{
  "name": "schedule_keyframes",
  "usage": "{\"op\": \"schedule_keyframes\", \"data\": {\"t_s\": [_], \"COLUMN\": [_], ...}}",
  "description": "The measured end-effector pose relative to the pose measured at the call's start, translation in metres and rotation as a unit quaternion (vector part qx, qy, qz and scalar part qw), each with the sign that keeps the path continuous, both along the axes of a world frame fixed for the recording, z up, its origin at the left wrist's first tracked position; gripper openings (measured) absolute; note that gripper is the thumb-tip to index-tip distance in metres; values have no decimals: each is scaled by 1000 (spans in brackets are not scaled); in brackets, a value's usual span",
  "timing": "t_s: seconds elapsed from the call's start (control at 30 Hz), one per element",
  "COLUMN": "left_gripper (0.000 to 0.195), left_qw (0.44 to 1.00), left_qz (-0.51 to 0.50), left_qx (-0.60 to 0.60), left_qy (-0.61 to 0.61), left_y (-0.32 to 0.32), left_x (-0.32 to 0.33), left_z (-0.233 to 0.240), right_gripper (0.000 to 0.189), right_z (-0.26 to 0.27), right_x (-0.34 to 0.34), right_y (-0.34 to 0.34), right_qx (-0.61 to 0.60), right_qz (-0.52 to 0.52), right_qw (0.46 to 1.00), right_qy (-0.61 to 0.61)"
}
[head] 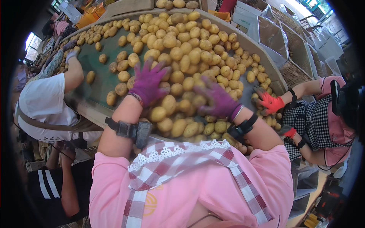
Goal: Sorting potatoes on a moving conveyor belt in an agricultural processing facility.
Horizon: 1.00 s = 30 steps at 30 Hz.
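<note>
A large heap of potatoes (185,54) covers much of a green-surfaced sorting table (94,68) before me. My left hand (149,81), in a purple knit glove, rests on the heap's left side with its fingers spread over several potatoes. To the right, my right hand (218,98) wears a matching glove and is blurred. Its fingers are spread above the potatoes, and I see none held in them. Close to my body, more potatoes (179,126) are piled between my forearms at the table's near edge.
A wooden rim (245,35) bounds the table. At right, a co-worker's red-gloved hand (271,102) touches potatoes. A white-sleeved co-worker (45,97) reaches in from the left. Lined cartons (272,37) and a brown plastic crate (295,74) stand beyond the right rim.
</note>
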<state>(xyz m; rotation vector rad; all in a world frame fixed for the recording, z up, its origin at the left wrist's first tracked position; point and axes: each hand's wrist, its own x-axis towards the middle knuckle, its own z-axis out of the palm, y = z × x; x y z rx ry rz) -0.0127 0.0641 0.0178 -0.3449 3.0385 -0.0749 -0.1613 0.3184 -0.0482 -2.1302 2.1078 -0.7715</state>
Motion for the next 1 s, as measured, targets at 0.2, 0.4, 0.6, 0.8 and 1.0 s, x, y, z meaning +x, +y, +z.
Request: {"op": "schedule_keyframes", "data": {"t_s": [0.2, 0.4, 0.6, 0.8, 1.0], "left_gripper": [82, 80, 82, 82, 77], "left_qw": [1000, 997, 1000, 1000, 999], "left_qz": [1, -19, -4, 19, 41], "left_qx": [4, -7, -7, 1, 3], "left_qy": [29, 71, 23, 21, -27], "left_y": [1, -5, 1, 2, 0], "left_x": [4, 3, -6, -2, -6], "left_z": [0, -10, 0, 1, 8], "right_gripper": [31, 25, 49, 62, 58], "right_z": [-30, -7, 6, 19, -1], "right_x": [-102, -211, -160, -116, -80], "right_y": [81, 85, -138, -152, -40], "right_qx": [81, -101, -74, 88, 142], "right_qz": [-255, -382, -149, -162, -123], "right_qw": [957, 910, 986, 981, 977], "right_qy": [113, 123, 20, 63, -97]}}
